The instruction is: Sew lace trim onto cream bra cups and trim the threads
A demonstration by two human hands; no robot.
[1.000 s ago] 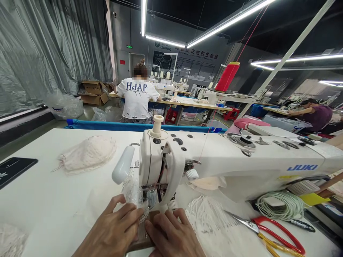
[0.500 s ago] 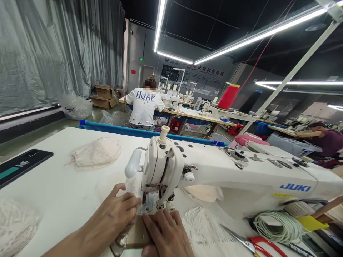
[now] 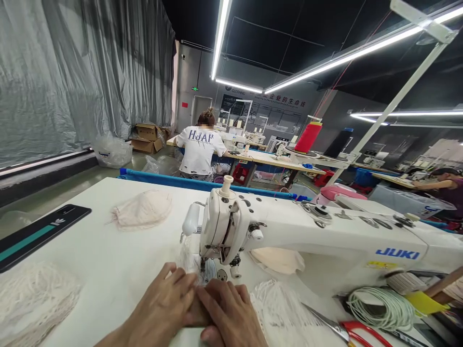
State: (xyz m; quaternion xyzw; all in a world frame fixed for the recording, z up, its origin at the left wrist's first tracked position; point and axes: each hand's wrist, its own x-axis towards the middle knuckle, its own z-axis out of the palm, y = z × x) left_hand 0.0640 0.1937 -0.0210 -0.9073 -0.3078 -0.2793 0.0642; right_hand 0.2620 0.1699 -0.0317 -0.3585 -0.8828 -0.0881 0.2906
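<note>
My left hand (image 3: 164, 301) lies in front and to the left of the needle of a white sewing machine (image 3: 220, 221). Its fingers are bent and pressed together on white lace (image 3: 188, 255), which runs back beside the presser foot. Close against it, my right hand (image 3: 231, 308) is curled just before the needle plate, fingers together and index fingertip at the lace edge. What lies beneath both palms is mostly hidden. Cream fringed lace (image 3: 278, 308) spreads right of my right hand, and a cream fabric piece (image 3: 278, 259) rests under the machine arm.
Left on the table are a phone-like dark object (image 3: 47, 231), a cream lace piece (image 3: 142, 209) and more lace (image 3: 39, 301). Red-handled scissors (image 3: 347, 330) and coiled pale cord (image 3: 379, 306) lie right. A person in a white shirt (image 3: 200, 152) sits ahead.
The view has shifted slightly, so the machine and table sit farther right. My left hand has come closer to my right hand, covering more of the tan surface between them.
</note>
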